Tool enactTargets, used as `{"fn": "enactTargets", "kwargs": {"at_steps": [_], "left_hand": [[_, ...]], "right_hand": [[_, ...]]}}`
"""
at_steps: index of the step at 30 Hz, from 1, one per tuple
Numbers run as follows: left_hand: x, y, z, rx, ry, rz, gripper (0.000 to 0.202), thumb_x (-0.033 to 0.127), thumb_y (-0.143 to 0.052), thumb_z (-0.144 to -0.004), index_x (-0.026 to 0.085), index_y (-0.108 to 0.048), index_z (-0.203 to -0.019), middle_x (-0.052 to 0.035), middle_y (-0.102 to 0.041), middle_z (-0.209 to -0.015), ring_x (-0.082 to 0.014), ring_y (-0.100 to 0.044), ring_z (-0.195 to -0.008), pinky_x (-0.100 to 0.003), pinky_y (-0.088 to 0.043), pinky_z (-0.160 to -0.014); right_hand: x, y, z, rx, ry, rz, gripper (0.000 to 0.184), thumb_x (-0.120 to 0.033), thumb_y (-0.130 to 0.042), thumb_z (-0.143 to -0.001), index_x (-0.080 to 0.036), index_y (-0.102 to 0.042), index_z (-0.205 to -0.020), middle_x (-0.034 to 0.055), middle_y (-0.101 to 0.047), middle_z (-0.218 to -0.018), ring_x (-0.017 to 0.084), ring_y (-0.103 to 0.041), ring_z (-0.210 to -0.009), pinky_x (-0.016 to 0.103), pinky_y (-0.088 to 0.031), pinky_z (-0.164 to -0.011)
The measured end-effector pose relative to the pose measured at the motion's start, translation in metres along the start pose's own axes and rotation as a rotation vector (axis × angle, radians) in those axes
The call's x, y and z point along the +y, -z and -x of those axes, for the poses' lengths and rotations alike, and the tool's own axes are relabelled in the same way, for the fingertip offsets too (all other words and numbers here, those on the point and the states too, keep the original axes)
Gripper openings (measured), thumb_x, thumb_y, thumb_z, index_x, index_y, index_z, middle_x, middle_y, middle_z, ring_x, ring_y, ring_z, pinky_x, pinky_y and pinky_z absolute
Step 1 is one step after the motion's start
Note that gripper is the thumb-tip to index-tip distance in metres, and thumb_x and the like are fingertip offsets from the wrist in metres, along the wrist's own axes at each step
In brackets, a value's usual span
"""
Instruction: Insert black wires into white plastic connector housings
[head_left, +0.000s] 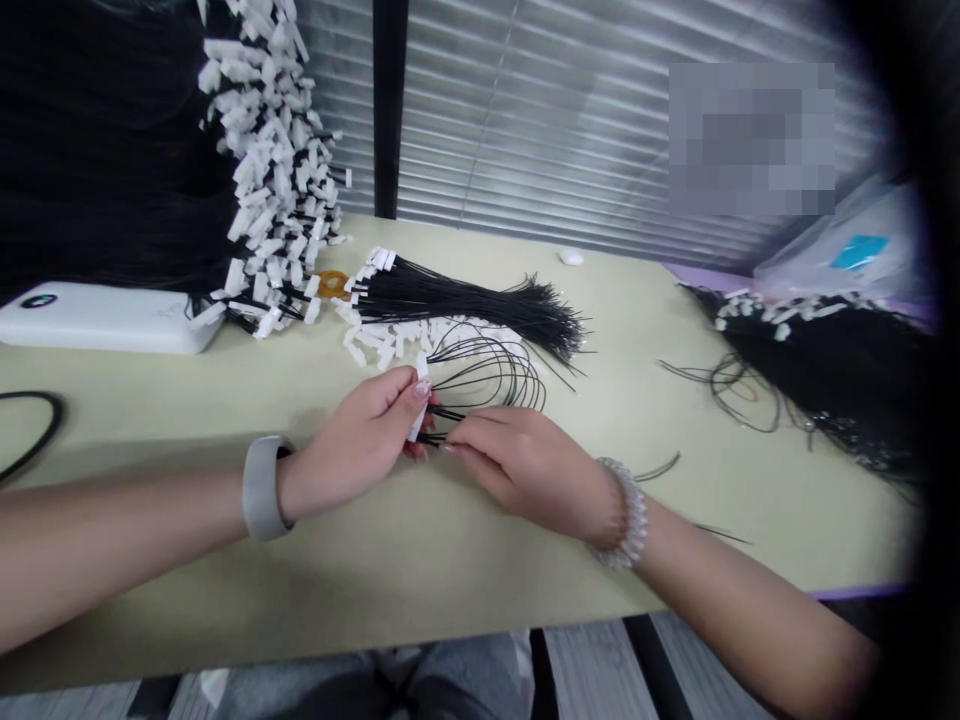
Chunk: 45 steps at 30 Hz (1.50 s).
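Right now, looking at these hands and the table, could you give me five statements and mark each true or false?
1. The left hand holds a white connector. True.
2. The wires looping from it are red. False: they are black wires.
3. The beaded bracelet is on the left wrist. False: the beaded bracelet is on the right wrist.
4. A white device lies on the table. True.
5. The right hand rests flat. False: the right hand pinches black wires near the connector.
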<state>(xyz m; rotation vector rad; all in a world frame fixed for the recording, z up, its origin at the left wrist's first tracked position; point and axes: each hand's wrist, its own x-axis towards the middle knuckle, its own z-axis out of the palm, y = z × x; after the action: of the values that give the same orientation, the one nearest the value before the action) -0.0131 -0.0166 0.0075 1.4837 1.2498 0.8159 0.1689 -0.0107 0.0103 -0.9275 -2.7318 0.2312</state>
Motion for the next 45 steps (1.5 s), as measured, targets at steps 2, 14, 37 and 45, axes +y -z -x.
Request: {"fn": "enactTargets", "kwargs": {"at_steps": [2,14,37,45], "left_hand": [[0.000,0.000,0.000,0.002,-0.019,-0.037,0.034,0.047,-0.033,-0.086,0.018,-0.049,-0.080,0.0017,-0.052,-0.068,-0.0113,-0.055,-0.056,-0.024,-0.046,-0.055],[0.000,0.000,0.000,0.018,-0.006,-0.017,0.034,0.046,-0.032,-0.086,0.018,-0.050,-0.083,0.0027,-0.050,-0.065,-0.0112,-0.056,-0.054,-0.023,-0.043,-0.053],[0.003,0.001,0.002,0.028,0.053,0.042,0.037,0.049,-0.033,-0.085,0.018,-0.050,-0.080,0.0015,-0.048,-0.066,-0.0079,-0.045,-0.051,-0.020,-0.041,-0.048],[0.000,-0.001,0.001,0.020,0.053,0.069,0.035,0.049,-0.035,-0.085,0.018,-0.051,-0.078,-0.0009,-0.051,-0.070,-0.0110,-0.048,-0.059,-0.019,-0.042,-0.048]], "right_hand": [[-0.001,-0.003,0.000,0.003,0.015,0.072,0.026,-0.025,-0.034,-0.089,-0.016,-0.057,-0.082,0.0016,-0.056,-0.070,0.011,-0.051,-0.066,0.024,-0.038,-0.061],[-0.001,-0.008,0.002,0.044,0.128,0.365,0.016,-0.015,-0.037,-0.085,-0.016,-0.050,-0.077,0.0028,-0.052,-0.068,0.015,-0.046,-0.063,0.029,-0.030,-0.059],[0.070,0.046,0.020,0.876,-0.414,-0.239,0.022,-0.015,-0.052,-0.077,-0.018,-0.061,-0.097,0.0083,-0.063,-0.086,0.013,-0.058,-0.062,0.028,-0.046,-0.056],[0.076,0.053,0.019,0.968,-0.459,-0.814,0.028,-0.022,-0.048,-0.083,-0.024,-0.049,-0.111,0.0046,-0.060,-0.079,0.006,-0.047,-0.045,0.023,-0.040,-0.046]]}}
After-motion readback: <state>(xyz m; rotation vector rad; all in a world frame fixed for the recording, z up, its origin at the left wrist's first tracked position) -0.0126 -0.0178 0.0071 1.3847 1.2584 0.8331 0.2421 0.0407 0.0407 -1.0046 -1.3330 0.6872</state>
